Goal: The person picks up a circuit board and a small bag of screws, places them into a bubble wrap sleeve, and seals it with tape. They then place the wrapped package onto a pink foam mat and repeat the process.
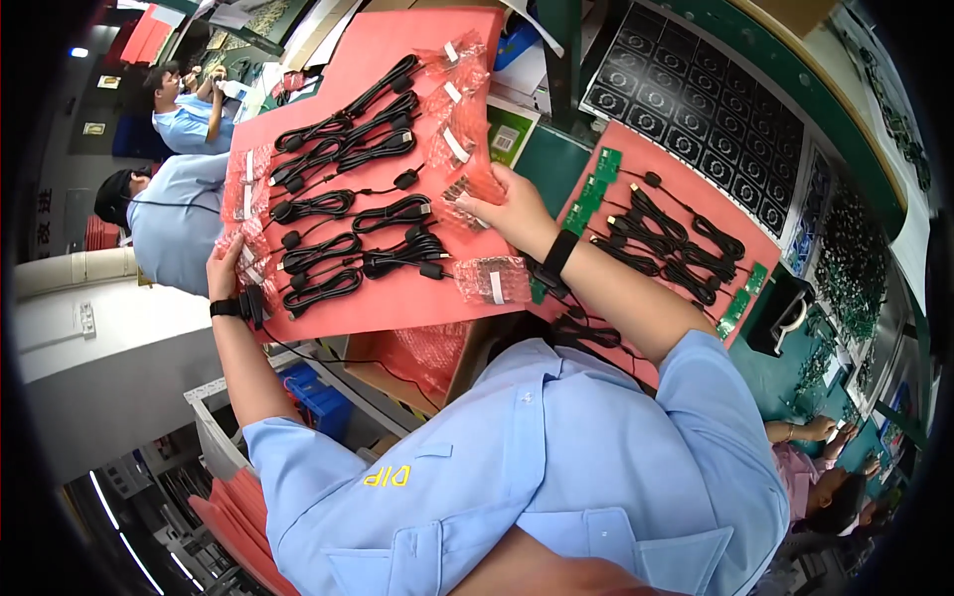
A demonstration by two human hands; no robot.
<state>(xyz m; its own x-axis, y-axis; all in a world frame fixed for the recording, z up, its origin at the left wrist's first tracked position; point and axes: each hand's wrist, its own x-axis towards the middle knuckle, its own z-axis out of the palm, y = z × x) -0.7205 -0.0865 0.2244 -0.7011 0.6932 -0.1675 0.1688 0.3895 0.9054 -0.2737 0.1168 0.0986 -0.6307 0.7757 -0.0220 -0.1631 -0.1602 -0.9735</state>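
Note:
A pink foam sheet (397,310) is held up in front of me, carrying several coiled black cables (397,214). Small packets in pink bubble wrap (494,282) lie along its left and right sides, at the cables' ends. My left hand (226,268) is closed on the sheet's left edge, its thumb on top beside a wrapped packet. At the right edge, my right hand (512,211) grips the sheet, with the thumb pressed over another wrapped packet (472,199). The fingers of both hands are partly hidden by the sheet's edge.
Another pink sheet (636,149) on the right bench bears black cables (646,228) and green circuit boards (593,194). Behind it lies a black tray (696,109) with round patterns. A cardboard box (373,350) with bubble wrap and a blue bin (318,397) are below. Co-workers sit left and right.

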